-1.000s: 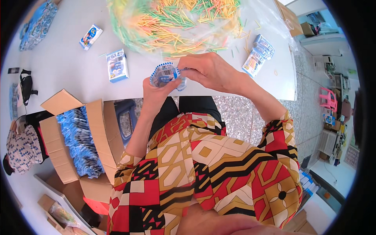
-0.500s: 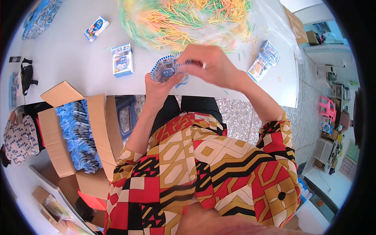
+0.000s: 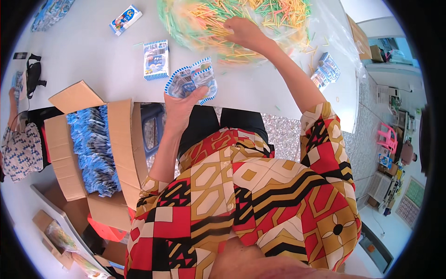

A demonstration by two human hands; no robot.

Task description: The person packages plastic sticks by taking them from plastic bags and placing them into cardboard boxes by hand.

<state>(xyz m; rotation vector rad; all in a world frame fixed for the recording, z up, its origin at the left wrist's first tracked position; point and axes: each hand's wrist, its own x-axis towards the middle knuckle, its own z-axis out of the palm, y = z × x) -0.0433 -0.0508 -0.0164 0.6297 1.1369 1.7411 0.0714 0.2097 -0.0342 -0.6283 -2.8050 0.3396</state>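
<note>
My left hand [image 3: 179, 108] grips a blue-and-white printed plastic pouch [image 3: 189, 80] over the table's near edge, its thumb pressed on the front. The pouch's top gapes, with a striped rim. Farther off and to the right, my right hand [image 3: 247, 34] reaches into a heap of thin candy-coloured sticks [image 3: 204, 29] in yellow, green and pink. Its fingers are curled down at the heap, and what they hold, if anything, is hidden. The heap lies on a spread clear plastic bag [image 3: 320, 23].
On the white table [image 3: 93, 56] stand a small box [image 3: 125, 19], a striped box [image 3: 156, 60] and a blue-white packet [image 3: 326, 70]. An open carton [image 3: 123, 153] of blue pouches is at my left. Another person [image 3: 22, 151] sits at far left.
My right hand has left the pouch and moved away to the heap of sticks. My left hand still holds the pouch, now slightly left. The whole view has shifted a little.
</note>
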